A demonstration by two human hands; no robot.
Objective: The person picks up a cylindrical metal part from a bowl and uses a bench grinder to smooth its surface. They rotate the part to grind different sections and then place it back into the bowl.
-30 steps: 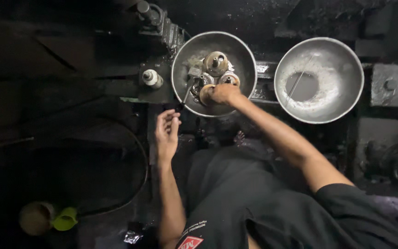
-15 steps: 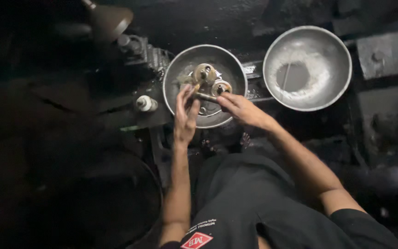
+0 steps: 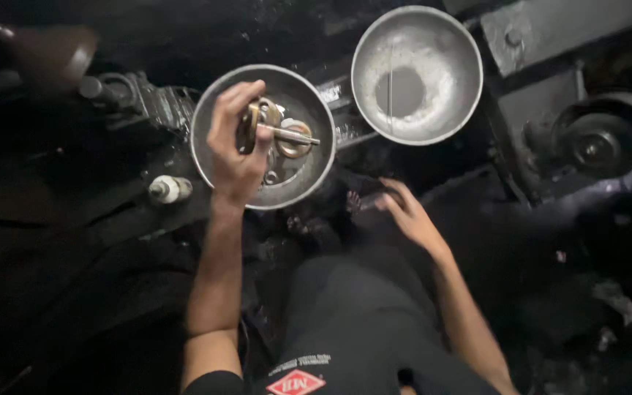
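Observation:
My left hand (image 3: 232, 150) is raised over a round metal bowl (image 3: 213, 110) and grips a brass-coloured disc part with a metal shaft (image 3: 287, 134) sticking out to the right. More round metal parts lie in the bowl under it. My right hand (image 3: 406, 212) hovers low, to the right of the bowl, fingers spread, holding nothing, near a dark greasy surface.
A second metal bowl (image 3: 444, 117) with whitish residue and a thin rod stands at the upper right. A dark machine block (image 3: 144, 99) and a white plug-like part (image 3: 168, 189) lie left of the first bowl. A wheel or pulley (image 3: 600, 144) sits far right.
My left hand has moved up into the bowl and taken hold of the shafted part. My right hand has left the bowl and dropped down to the right.

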